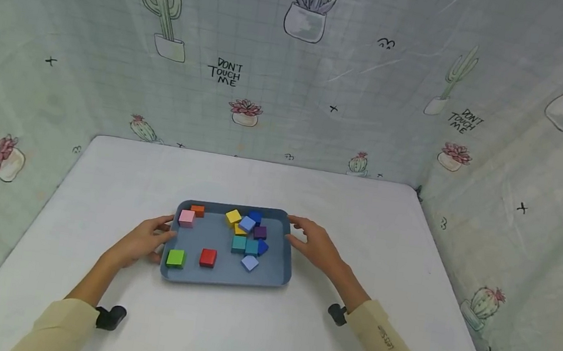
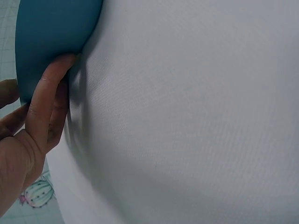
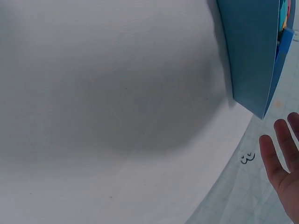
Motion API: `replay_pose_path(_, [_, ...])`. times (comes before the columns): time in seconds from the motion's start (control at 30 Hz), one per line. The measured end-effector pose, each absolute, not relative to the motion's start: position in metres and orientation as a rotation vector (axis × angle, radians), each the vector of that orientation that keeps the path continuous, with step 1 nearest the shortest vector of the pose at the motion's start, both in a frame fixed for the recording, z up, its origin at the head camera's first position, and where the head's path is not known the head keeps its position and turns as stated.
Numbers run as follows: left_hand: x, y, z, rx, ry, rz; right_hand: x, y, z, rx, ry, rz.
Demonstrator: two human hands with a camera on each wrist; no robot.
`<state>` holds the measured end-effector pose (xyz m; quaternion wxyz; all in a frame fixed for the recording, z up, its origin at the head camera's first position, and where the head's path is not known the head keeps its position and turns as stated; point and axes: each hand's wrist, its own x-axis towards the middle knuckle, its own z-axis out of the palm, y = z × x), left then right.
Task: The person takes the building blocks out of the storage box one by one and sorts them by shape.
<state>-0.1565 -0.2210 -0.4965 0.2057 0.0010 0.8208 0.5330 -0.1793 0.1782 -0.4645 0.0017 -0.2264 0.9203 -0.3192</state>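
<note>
A shallow blue-grey tray (image 1: pixel 222 277) with rounded corners holds several coloured blocks. My left hand (image 1: pixel 145 239) grips its left edge, thumb over the rim and other fingers lower down against the side. In the left wrist view, a finger (image 2: pixel 46 95) bends against the tray's outer wall (image 2: pixel 56 32). At the tray's upper right corner is my right hand (image 1: pixel 316 244), thumb and forefinger spread along the right edge. The right wrist view has the straight fingers (image 3: pixel 271 156) spaced apart, a short way off the tray wall (image 3: pixel 252 56).
A light green block (image 1: pixel 175 258), a red block (image 1: pixel 208 258), a pink block (image 1: pixel 187 218) and an orange block (image 1: pixel 197 211) lie toward the tray's left. Yellow, blue, teal and purple blocks cluster at its right. Behind the white table (image 1: pixel 260 339) hangs a cactus-print curtain (image 1: pixel 294 82).
</note>
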Motion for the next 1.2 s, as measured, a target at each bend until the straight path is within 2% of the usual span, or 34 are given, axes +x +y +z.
replay_pose_path(0.47, [-0.160, -0.220, -0.496, 0.017, 2.264, 1.503, -0.191, 0.170, -0.462, -0.726, 2.913, -0.990])
replay_pose_path(0.77, [-0.161, -0.219, -0.497, 0.022, 2.248, 1.522, -0.191, 0.160, -0.470, -0.640, 2.888, -0.914])
replay_pose_path(1.2, [-0.155, -0.225, -0.502, -0.004, 2.286, 1.503, -0.188, 0.146, -0.477, -0.748, 2.924, -0.864])
